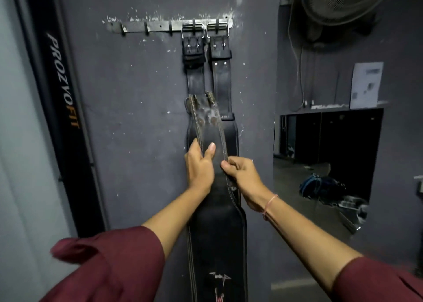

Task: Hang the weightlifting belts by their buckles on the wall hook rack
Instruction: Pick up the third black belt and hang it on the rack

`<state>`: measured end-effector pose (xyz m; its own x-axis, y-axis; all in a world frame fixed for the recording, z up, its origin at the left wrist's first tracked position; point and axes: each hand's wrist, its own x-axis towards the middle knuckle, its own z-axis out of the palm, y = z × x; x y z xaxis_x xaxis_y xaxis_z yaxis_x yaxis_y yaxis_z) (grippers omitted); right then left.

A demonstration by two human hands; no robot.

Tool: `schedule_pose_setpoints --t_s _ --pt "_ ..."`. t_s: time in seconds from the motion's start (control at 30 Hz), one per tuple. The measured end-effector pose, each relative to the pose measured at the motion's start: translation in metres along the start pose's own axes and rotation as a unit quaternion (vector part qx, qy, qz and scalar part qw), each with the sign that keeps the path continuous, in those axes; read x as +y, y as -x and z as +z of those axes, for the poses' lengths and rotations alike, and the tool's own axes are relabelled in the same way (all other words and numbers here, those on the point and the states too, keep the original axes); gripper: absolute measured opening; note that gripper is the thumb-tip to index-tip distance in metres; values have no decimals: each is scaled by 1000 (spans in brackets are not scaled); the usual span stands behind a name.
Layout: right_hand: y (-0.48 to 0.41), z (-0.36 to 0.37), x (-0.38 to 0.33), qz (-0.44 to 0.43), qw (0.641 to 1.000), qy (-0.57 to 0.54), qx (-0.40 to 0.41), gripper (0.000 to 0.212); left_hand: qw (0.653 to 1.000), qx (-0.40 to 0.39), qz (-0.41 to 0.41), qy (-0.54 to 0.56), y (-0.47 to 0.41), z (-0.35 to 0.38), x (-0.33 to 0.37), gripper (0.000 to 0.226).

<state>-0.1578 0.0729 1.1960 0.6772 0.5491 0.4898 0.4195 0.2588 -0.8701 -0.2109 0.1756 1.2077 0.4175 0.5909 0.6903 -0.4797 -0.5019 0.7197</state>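
The left hand [199,164] grips the belt [211,133] at its left edge, thumb in front; the right hand [243,174] pinches the right edge with its fingers [227,165]. The buckle [202,106] stands above the fingers, below the rack [158,26]. Better to lift it straight onto a free hook [170,30] up-left.

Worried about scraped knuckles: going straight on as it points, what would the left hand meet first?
Likely the hung belts on the wall behind the held belt the left hand grips; depth unclear.
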Motion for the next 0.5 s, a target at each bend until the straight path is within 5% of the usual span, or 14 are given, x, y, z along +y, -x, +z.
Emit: schedule_pose_setpoints --t_s 0.13,0.3,0.5 --pt "-9 -2 -6 -43 999 2 6 33 999 23 19 -27 -22 2 19 25" --pt "4 -2 9 -7 998 -23 -55 9 997 56 40 -34 -44 1 44 12" --pt "26 -18 34 55 992 -14 -110 9 996 68 31 -52 -44 1 45 15"
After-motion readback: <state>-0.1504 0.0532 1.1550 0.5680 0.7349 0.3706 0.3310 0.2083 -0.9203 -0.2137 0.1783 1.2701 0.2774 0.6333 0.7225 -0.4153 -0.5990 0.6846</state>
